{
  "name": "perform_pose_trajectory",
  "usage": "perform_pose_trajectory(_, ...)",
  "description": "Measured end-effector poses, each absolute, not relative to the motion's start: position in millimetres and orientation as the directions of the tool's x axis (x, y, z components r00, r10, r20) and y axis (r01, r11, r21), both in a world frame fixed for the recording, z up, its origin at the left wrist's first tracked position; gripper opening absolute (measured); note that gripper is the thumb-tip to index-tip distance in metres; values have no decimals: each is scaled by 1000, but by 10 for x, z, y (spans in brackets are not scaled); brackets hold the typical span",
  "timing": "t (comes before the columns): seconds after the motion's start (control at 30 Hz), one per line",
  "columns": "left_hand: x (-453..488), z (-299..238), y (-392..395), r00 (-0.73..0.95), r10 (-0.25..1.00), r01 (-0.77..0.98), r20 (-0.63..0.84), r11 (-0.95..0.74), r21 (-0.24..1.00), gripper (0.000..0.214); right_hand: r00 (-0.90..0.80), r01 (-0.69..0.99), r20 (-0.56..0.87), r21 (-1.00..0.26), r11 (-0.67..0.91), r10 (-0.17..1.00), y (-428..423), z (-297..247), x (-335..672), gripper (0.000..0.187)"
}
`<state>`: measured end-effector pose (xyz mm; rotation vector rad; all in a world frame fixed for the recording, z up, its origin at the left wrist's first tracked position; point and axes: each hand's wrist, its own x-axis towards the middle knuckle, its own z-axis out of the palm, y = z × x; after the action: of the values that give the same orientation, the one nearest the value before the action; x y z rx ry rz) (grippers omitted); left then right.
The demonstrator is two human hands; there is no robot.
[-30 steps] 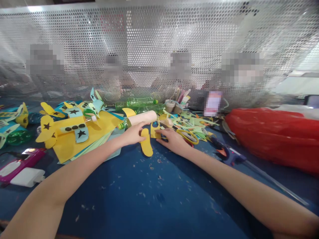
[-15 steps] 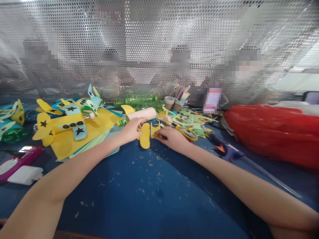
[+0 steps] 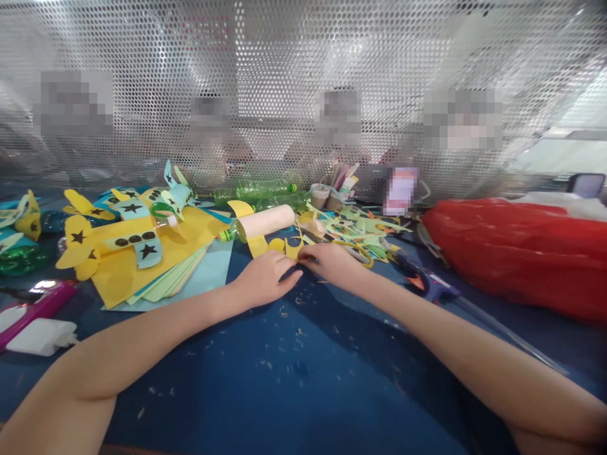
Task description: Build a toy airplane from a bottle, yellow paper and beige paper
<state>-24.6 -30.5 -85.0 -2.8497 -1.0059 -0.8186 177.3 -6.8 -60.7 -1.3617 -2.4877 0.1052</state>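
Observation:
My left hand is low over the blue table, its thumb stretched out and apart from the fingers, whose tips reach toward my right hand. My right hand has its fingertips pinched together at the edge of a curved yellow paper piece. The two hands nearly meet, and part of the paper is hidden behind them. Just beyond lies a green bottle wrapped in pale pink paper, with a yellow paper fin. Yellow-handled scissors are partly behind my right hand.
Bottle planes with stars and paper sheets fill the left side. Paper scraps lie beyond my right hand. A glue gun and a red plastic bag are on the right. People sit behind a perforated screen.
My left hand has moved right and toward me, close to my right hand. The rounded yellow strip beside it is no longer visible. My right hand has barely moved.

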Motion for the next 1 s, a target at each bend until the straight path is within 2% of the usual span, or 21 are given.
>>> perform_pose_trajectory(0.1, -221, -859, -364, 583, 612, 597, 534, -769, 228, 30, -521, 779, 163, -311, 545, 838, -144, -392, 1830, 16)
perform_pose_trajectory(0.23, -177, -881, -413, 614, 620, 561, 488, -778, 283, 31, -661, 692, -128, -484, 535, 739, -172, -71, 2013, 21)
perform_pose_trajectory(0.3, -153, -905, -424, 675, 572, 506, 467, -819, 271, 22, -584, 763, -160, -442, 471, 796, -74, 14, 2171, 26)
perform_pose_trajectory(0.37, -133, -924, -430, 734, 489, 432, 471, -871, 232, 19, -381, 861, 36, -351, 369, 924, 96, 12, 2367, 26)
perform_pose_trajectory(0.43, -118, -931, -437, 777, 429, 375, 460, -903, 208, 22, -189, 951, 192, -210, 228, 963, 290, -66, 2573, 24)
perform_pose_trajectory(0.47, -114, -931, -440, 788, 420, 363, 450, -907, 211, 24, -143, 974, 212, -142, 176, 967, 379, -121, 2666, 22)
perform_pose_trajectory(0.53, -111, -928, -449, 795, 430, 365, 429, -903, 227, 28, -128, 988, 86, -78, 135, 988, 517, -235, 2811, 19)
perform_pose_trajectory(0.6, -112, -926, -458, 794, 437, 373, 421, -899, 230, 29, -150, 985, 10, -81, 151, 989, 597, -326, 2891, 15)
perform_pose_trajectory(0.73, -121, -934, -465, 799, 430, 365, 421, -903, 228, 31, -228, 970, -37, -92, 224, 973, 647, -410, 2934, 16)
perform_pose_trajectory(0.93, -121, -930, -470, 798, 433, 370, 418, -901, 227, 31, -269, 946, -155, -226, 231, 951, 629, -397, 2939, 26)
perform_pose_trajectory(1.0, -121, -925, -474, 802, 432, 375, 412, -902, 216, 30, -266, 946, -168, -232, 224, 949, 608, -377, 2909, 30)
